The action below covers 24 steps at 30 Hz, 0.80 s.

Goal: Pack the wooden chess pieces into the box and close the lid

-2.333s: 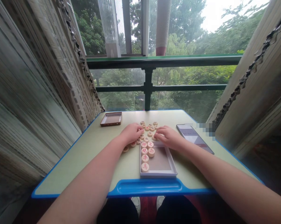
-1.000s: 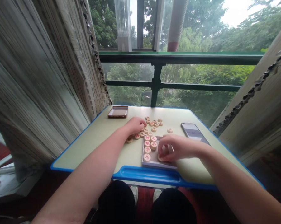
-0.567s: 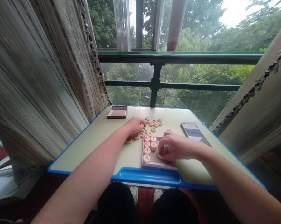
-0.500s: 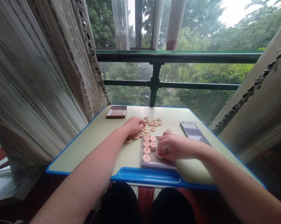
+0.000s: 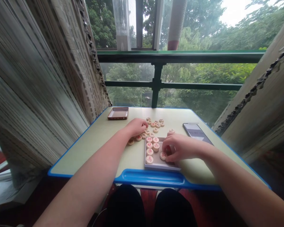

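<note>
So the left hand (image 5: pixel 136 126) is curled at the loose pieces (image 5: pixel 155 130), can't tell if it's gripping any; right hand (image 5: pixel 181 147) dips to a flat-lying piece (image 5: pixel 163 155) inside the box (image 5: pixel 162 167), pinch unclear, arched probably to avoid bumping the lined-up pieces (image 5: pixel 150 152)

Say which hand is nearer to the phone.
Right. The right hand is over the open box, left of the phone and nearer the person; the left hand is at the loose pieces, farther left of the phone.
</note>
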Tool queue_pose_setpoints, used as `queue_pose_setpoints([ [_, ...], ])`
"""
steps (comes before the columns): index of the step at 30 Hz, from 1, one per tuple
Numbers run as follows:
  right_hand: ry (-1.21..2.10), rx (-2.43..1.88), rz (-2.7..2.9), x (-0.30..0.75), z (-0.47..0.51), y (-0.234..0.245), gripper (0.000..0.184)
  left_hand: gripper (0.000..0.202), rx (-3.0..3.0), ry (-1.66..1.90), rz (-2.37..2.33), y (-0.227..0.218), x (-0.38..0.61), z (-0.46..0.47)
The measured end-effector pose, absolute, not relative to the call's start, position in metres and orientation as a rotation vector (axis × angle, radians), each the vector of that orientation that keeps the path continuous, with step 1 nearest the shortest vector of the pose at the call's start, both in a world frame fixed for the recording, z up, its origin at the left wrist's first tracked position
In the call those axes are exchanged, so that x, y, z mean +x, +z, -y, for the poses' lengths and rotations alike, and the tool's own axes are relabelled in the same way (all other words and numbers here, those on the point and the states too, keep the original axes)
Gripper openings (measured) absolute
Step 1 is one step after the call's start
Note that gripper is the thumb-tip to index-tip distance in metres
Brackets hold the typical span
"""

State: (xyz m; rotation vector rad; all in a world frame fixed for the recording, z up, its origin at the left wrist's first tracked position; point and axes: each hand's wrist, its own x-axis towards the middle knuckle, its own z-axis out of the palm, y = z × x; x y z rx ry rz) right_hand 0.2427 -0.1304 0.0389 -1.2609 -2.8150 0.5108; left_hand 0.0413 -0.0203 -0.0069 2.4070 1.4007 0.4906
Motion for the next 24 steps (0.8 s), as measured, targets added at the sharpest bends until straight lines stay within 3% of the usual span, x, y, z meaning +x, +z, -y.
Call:
queue_pose_setpoints([
  [4, 0.432, -1.232, 2.815, 0.2436, 0.1301, 0.0413, 0.027, 0.029, 2.406, 0.482, -1.394, -0.0062, 0.0414, 0.0204],
  [13, 0.527, -1.143, 2.814, 0.2432, 0.1346, 0.0408, 0.009, 0.028, 2.404, 0.471, -1.396, -0.0035, 0.0427, 0.0220],
  [19, 0.574, -1.177, 2.809, 0.2434, 0.1330, 0.0410, 0.023, 0.029, 2.447, 0.483, -1.380, -0.0048, 0.0419, 0.0215],
  [24, 0.575, -1.160, 2.808, 0.2437, 0.1348, 0.0434, 0.016, 0.029, 2.458, 0.480, -1.363, -0.0048, 0.0413, 0.0213],
])
